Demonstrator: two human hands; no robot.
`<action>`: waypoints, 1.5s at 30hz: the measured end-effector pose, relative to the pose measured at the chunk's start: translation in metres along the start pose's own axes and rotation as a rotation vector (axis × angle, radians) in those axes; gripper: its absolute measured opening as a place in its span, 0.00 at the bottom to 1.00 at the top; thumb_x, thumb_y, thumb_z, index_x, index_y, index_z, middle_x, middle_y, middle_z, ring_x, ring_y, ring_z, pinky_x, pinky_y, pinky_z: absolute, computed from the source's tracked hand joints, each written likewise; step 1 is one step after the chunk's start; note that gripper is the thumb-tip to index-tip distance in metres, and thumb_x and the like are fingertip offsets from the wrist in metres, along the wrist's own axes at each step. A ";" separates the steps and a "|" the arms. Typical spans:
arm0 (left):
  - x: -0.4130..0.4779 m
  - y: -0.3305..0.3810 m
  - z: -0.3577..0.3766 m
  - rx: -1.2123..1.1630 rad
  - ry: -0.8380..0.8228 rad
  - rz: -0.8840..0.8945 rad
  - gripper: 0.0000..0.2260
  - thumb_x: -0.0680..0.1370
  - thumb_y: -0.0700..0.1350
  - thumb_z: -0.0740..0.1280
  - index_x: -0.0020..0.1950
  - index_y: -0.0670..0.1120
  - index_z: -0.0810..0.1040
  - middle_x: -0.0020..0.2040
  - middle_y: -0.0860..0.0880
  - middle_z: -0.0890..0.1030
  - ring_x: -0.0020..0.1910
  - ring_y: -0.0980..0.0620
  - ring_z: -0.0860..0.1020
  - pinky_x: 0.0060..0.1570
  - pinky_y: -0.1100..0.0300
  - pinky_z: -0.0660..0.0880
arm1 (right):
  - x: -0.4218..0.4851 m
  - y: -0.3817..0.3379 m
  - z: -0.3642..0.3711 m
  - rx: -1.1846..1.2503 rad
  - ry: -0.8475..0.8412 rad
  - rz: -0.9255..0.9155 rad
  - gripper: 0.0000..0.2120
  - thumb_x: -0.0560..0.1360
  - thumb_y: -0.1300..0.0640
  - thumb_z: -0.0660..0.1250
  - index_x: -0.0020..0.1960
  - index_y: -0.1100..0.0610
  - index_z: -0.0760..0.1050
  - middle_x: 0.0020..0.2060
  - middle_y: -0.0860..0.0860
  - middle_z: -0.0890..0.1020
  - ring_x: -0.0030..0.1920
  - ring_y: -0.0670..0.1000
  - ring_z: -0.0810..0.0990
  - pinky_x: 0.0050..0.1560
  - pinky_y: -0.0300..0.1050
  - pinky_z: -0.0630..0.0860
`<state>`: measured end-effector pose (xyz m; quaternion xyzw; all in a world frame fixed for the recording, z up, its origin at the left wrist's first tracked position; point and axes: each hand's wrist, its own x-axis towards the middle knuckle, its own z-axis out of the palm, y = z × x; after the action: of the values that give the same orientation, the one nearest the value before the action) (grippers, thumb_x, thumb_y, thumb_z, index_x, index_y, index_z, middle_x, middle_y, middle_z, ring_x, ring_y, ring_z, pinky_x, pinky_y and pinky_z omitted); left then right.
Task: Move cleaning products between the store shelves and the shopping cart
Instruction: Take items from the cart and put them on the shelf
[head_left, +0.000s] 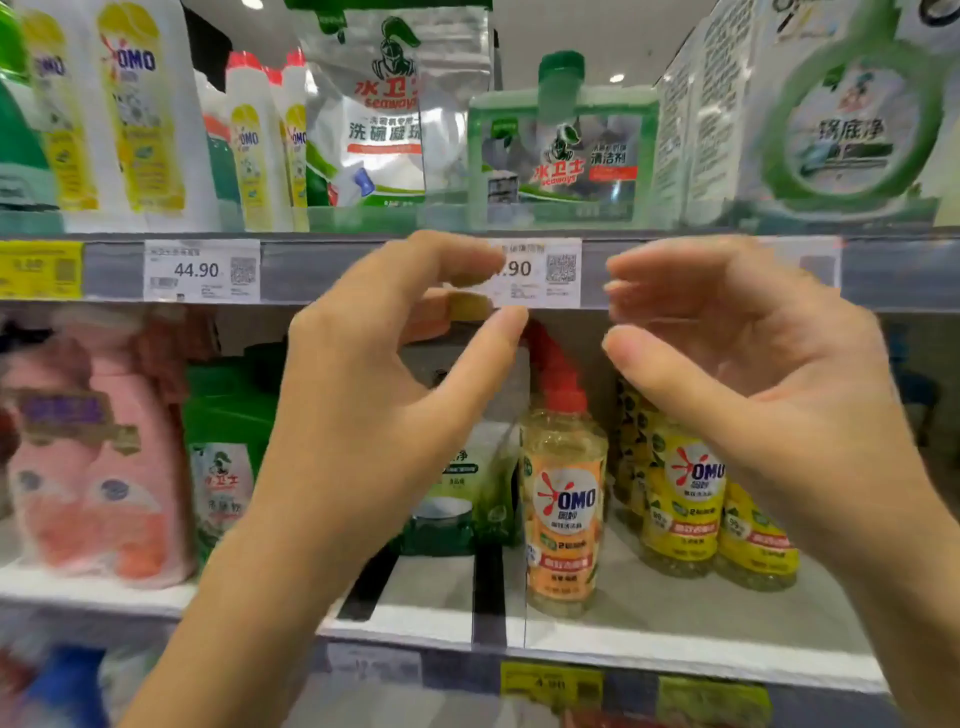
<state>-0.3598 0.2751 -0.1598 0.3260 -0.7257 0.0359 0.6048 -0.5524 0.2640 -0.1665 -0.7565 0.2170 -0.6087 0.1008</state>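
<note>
Here the left hand (374, 374) and the right hand (753, 384) are raised side by side in front of the shelf edge. Their palms face each other, the fingers are loosely curved and spread, and neither holds anything; a gap lies between their fingertips. The cleaning products all stand on the shelves. Just above the hands on the upper shelf is a green-capped Seaways cleaner (563, 150), with a silver Seaways pouch (384, 104) beside it on the left. Tall white OMO bottles (140, 114) and smaller red-capped bottles (254, 145) stand further left, and a white-and-green carton (841, 119) fills the right end. The left hand's fingertips cover part of a white price tag (545, 270) on the grey price rail (114, 270); a second tag (200, 270) to the left reads 44.90. On the lower shelf (675, 618), seen between the hands, an orange OMO bottle (563, 509) with a red nozzle stands at the front. Yellow OMO bottles (680, 499) sit just to its right, partly hidden by the right hand. The left forearm hides part of a green pouch (467, 499); a green Seaways jug (223, 457) and pink refill packs (93, 452) sit further left. Black dividers (488, 587) split the pale shelf board. A ceiling light (616, 78) glows above the top row, and the edges of the view are blurred.
</note>
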 end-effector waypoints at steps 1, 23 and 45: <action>-0.014 0.001 -0.006 -0.006 -0.001 -0.036 0.10 0.75 0.48 0.69 0.56 0.49 0.79 0.52 0.56 0.81 0.51 0.58 0.81 0.52 0.65 0.76 | -0.012 0.001 0.006 0.068 -0.026 0.035 0.12 0.73 0.55 0.73 0.55 0.48 0.78 0.49 0.48 0.82 0.55 0.51 0.81 0.56 0.38 0.76; -0.272 0.072 -0.287 0.336 0.419 -0.784 0.12 0.70 0.50 0.72 0.53 0.52 0.80 0.50 0.54 0.84 0.47 0.56 0.83 0.48 0.65 0.76 | -0.132 -0.149 0.309 0.814 -0.675 0.264 0.16 0.67 0.46 0.72 0.53 0.47 0.80 0.47 0.48 0.83 0.48 0.47 0.81 0.50 0.37 0.76; -0.493 0.033 -0.546 0.755 0.807 -1.243 0.10 0.75 0.41 0.72 0.51 0.54 0.79 0.48 0.60 0.82 0.49 0.62 0.80 0.50 0.68 0.75 | -0.270 -0.274 0.678 1.063 -1.388 0.356 0.12 0.72 0.50 0.74 0.54 0.49 0.79 0.46 0.51 0.82 0.46 0.50 0.81 0.49 0.43 0.78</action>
<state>0.1172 0.7569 -0.4471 0.8105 -0.0800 0.0507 0.5780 0.1139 0.5524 -0.4510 -0.7632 -0.0895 -0.0092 0.6399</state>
